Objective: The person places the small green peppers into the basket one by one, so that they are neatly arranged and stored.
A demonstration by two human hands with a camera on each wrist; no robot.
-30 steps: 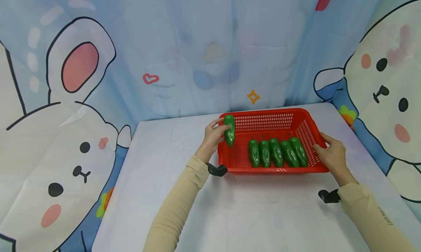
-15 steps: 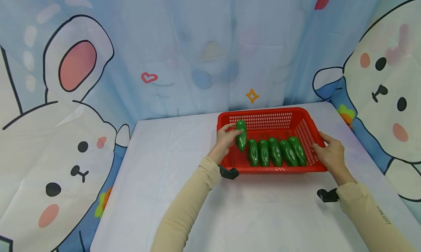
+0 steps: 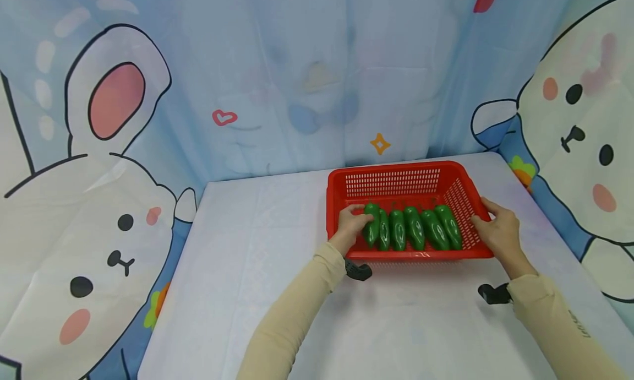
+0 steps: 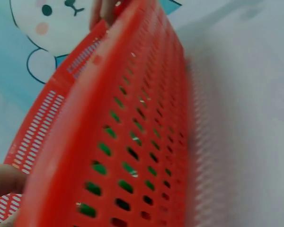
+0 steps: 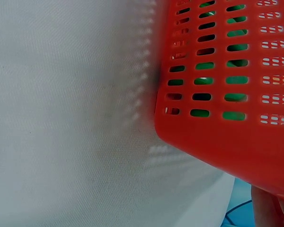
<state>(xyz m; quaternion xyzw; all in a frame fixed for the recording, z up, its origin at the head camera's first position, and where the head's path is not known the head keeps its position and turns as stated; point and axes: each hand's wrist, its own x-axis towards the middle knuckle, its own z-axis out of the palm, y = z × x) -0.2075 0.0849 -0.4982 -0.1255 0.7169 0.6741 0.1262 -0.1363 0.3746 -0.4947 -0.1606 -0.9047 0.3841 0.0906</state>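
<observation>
In the head view my left hand (image 3: 350,223) reaches over the left part of a red plastic basket (image 3: 391,169) and pinches a green chili pepper (image 3: 371,234) between thumb and fingers. That pepper stands next to a row of several like peppers (image 3: 414,228) inside the basket. My right hand (image 3: 501,231) grips the basket's right rim, thumb over the edge. In the left wrist view the perforated basket wall (image 4: 132,142) hides the held pepper, and only part of my left hand (image 4: 7,182) shows. Fingers of my right hand (image 5: 267,208) appear at the corner of the right wrist view.
The basket rests on a white-covered table (image 3: 257,248), near its back edge. Behind it hangs a light blue cartoon curtain (image 3: 297,82). Black wrist mounts (image 3: 358,270) sit below both hands.
My left hand has carried its pepper rightward and down, from the basket's left rim to beside the row. My right hand has stayed on the right rim.
</observation>
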